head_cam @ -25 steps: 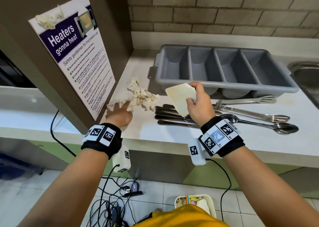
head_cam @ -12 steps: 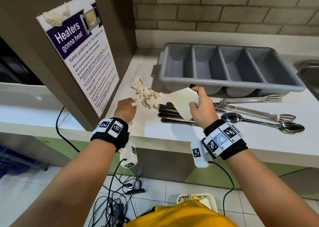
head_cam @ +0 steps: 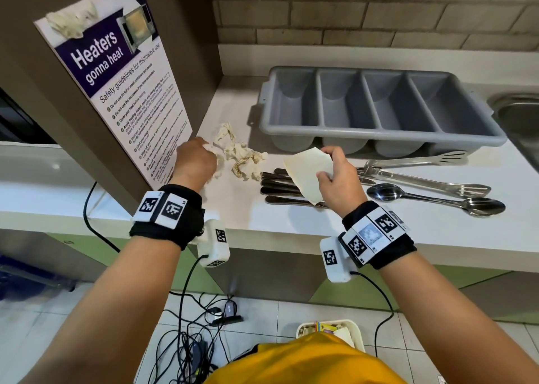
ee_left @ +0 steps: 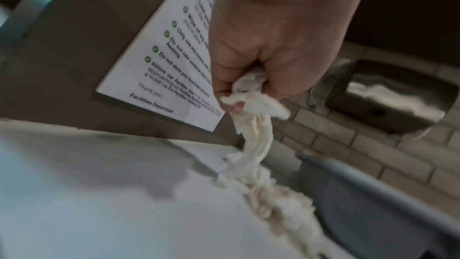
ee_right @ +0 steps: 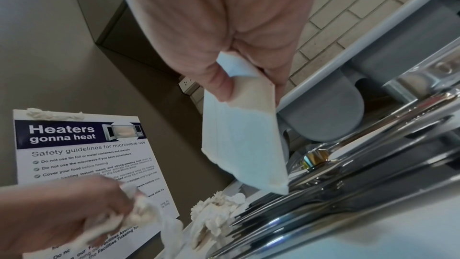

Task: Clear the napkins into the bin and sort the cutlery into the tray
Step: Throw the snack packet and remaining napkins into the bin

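Observation:
My left hand (head_cam: 194, 162) (ee_left: 251, 78) grips one end of a crumpled napkin (head_cam: 242, 157) (ee_left: 256, 141) whose other end trails on the white counter (head_cam: 291, 223). My right hand (head_cam: 335, 176) (ee_right: 239, 78) pinches a flat folded napkin (head_cam: 306, 176) (ee_right: 244, 141) above a row of dark-handled cutlery (head_cam: 277, 186). Tongs (head_cam: 414, 173) and two spoons (head_cam: 431, 200) lie to the right. The grey four-compartment tray (head_cam: 379, 106) stands empty behind them. A cream bin (head_cam: 329, 329) sits on the floor below, partly hidden by my yellow shirt.
A brown cabinet side with a microwave safety poster (head_cam: 122, 92) stands close on the left. A steel sink (head_cam: 519, 115) is at the far right. Cables (head_cam: 189, 340) lie on the tiled floor under the counter edge.
My left hand has closed round the end of the crumpled napkin and lifted it slightly off the counter. The right hand still holds the folded napkin, barely moved.

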A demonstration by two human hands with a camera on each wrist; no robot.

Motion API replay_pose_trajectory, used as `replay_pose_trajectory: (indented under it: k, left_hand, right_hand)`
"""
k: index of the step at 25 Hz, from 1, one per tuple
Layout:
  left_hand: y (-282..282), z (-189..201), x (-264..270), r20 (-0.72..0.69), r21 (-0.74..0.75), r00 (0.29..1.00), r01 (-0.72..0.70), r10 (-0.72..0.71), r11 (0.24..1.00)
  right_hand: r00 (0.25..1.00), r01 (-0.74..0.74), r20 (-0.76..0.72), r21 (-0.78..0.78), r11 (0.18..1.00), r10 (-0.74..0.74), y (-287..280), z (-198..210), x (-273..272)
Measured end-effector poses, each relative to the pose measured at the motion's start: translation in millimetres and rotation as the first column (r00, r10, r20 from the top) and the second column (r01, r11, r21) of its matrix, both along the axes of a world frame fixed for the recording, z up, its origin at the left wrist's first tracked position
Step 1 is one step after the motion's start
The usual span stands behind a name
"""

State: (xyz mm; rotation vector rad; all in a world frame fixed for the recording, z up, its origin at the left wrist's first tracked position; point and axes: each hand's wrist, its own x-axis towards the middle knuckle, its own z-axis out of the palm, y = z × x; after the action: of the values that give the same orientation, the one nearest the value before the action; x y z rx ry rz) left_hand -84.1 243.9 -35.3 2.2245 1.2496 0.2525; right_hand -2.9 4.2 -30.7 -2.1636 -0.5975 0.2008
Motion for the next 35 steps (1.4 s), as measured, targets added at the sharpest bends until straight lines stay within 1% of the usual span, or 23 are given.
replay_pose_trajectory:
  k: [1,2,3,4,5,7,8,9,12,14,16,17,18,20,21,23,25,27,30,32,35]
  left_hand:
    - [-2.7,-10.1,1.1,-0.054,-0.042,0.998,0.039,-0.041,0.998]
    - [-5.3,-21.9,1.6,-0.154,-0.052,0.985,0.065,-0.073,0.997]
    - [-5.5,-34.4,1.5,-0.194,-0.043,0.976,0.093,-0.099,0.995]
    - [-3.3,-42.4,2.6,-0.189,-0.081,0.974,0.108,-0.121,0.991]
    - [-2.3,-50.2,2.5,-0.222,-0.066,0.952,0.2,-0.21,0.978]
    - [-1.6,-60.5,1.6,-0.293,-0.041,0.902,0.321,-0.318,0.946]
    - [-1.8,-62.4,0.8,-0.307,-0.038,0.887,0.35,-0.344,0.936]
    - [-0.2,-63.4,0.7,-0.292,-0.027,0.896,0.342,-0.334,0.939]
    - [4.3,-66.5,-2.5,-0.127,0.029,0.956,0.269,-0.263,0.963]
    - [3.3,-56.9,-10.0,0.012,-0.026,0.987,0.158,-0.158,0.987]
    - [-2.7,-40.3,-14.5,0.132,-0.045,0.991,0.034,-0.028,0.998]
    - [-9.7,-29.6,-14.9,0.181,-0.042,0.983,0.006,0.002,0.999]
    - [-19.9,-18.4,-14.9,0.228,-0.053,0.974,0.018,-0.005,0.998]
    - [-52.2,1.4,-12.0,0.32,-0.126,0.945,0.113,-0.068,0.986]
    - [-72.7,9.1,-11.1,0.367,-0.195,0.924,0.189,-0.107,0.963]
    - [-117.4,16.9,-10.2,0.45,-0.328,0.877,0.341,-0.172,0.881]
    - [-157.6,16.7,-13.0,0.477,-0.405,0.85,0.438,-0.223,0.803]
    - [-197.2,9.2,-16.9,0.457,-0.457,0.854,0.466,-0.249,0.758]
    - [-253.0,-9.3,-25.3,0.423,-0.534,0.86,0.49,-0.284,0.689]
    - [-281.9,-29.2,-32.5,0.384,-0.588,0.871,0.487,-0.307,0.645]
    - [-322.3,-72.9,-41.3,0.276,-0.67,0.904,0.425,-0.328,0.608]
  right_hand:
    - [1.0,0.002,0.001,-0.005,1.0,-0.002,-0.5,-0.9,-0.3]
    - [1.0,0.003,0.006,-0.01,1.0,-0.003,-1.0,-1.9,-0.4]
    - [1.0,0.002,0.011,-0.014,1.0,-0.002,-1.7,-2.8,-0.7]
    - [1.0,0.003,0.015,-0.017,1.0,-0.003,-2.5,-3.1,-0.7]
    - [1.0,0.006,0.014,-0.021,1.0,-0.005,-3.9,-3.2,-0.7]
    - [1.0,0.013,0.01,-0.026,1.0,-0.013,-6.8,-3.0,-0.4]
    - [1.0,0.018,0.011,-0.026,0.999,-0.018,-8.1,-3.4,-0.3]
    - [1.0,0.021,0.013,-0.026,0.999,-0.02,-9.4,-3.8,-0.7]
    - [1.0,0.014,0.016,-0.01,1.0,-0.014,-13.9,-4.4,-3.6]
    - [1.0,0.011,0.01,0.008,1.0,-0.011,-19.2,-3.9,-6.1]
    - [1.0,0.019,-0.004,0.038,0.999,-0.019,-27.1,-3.4,-9.1]
    - [1.0,0.02,-0.01,0.048,0.999,-0.02,-33.5,-3.7,-10.5]
    - [1.0,0.018,-0.015,0.059,0.998,-0.017,-40.2,-4.4,-12.1]
    - [1.0,0.008,-0.024,0.085,0.996,-0.006,-56.0,-6.1,-14.7]
    - [1.0,0.006,-0.031,0.095,0.995,-0.003,-64.9,-7.1,-15.9]
    - [0.999,0.014,-0.048,0.137,0.99,-0.008,-87.7,-9.6,-19.0]
    - [0.998,0.028,-0.059,0.194,0.981,-0.017,-113.4,-13.0,-22.4]
    - [0.997,0.048,-0.069,0.224,0.973,-0.034,-149.3,-21.0,-27.2]
    - [0.995,0.078,-0.083,0.262,0.962,-0.058,-207.7,-47.4,-37.4]
    - [0.988,0.14,-0.106,0.265,0.954,-0.115,-240.3,-75.0,-43.9]
    - [0.974,0.189,-0.169,0.238,0.953,-0.151,-281.5,-123.7,-57.9]
